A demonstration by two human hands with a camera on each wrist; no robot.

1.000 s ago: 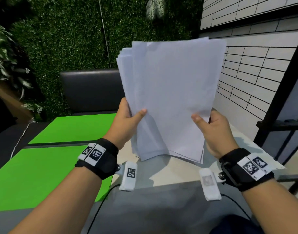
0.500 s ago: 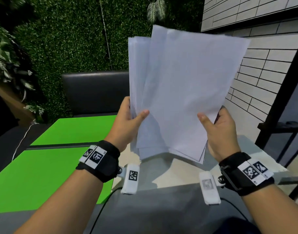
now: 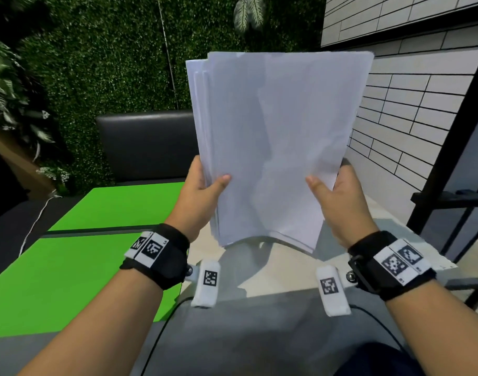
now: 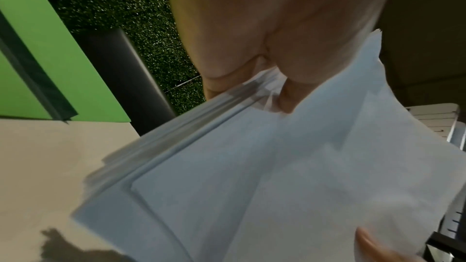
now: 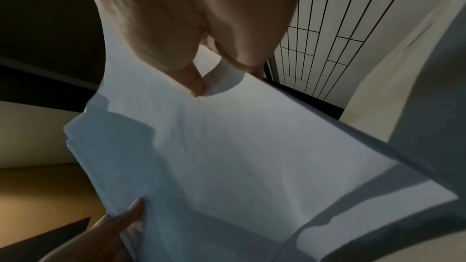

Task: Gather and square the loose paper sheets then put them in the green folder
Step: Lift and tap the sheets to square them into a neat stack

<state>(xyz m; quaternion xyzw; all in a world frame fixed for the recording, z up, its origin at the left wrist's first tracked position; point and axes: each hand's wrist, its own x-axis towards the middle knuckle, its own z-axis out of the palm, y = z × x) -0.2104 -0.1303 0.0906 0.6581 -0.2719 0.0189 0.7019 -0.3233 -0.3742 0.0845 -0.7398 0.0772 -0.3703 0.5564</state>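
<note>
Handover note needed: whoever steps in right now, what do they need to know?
Left hand: grips the paper stack at its left edge, thumb in front.
Right hand: grips the stack's right edge the same way.
Stack: held upright above the table, bottom edge just clear of it.
Green folder: lies open on the left, no paper in it.
Done: sheets gathered.
Left: left edges are stepped, so finish squaring, then put the stack in the folder.

Green Wall, White Tile

Behind: a dense artificial hedge wall (image 3: 110, 63), fern fronds (image 3: 4, 85) at left. At right, white brick-pattern tile (image 3: 411, 104) and a black metal frame (image 3: 449, 164). Black padded seat back (image 3: 148, 142) beyond a pale tabletop (image 3: 259, 272).
</note>
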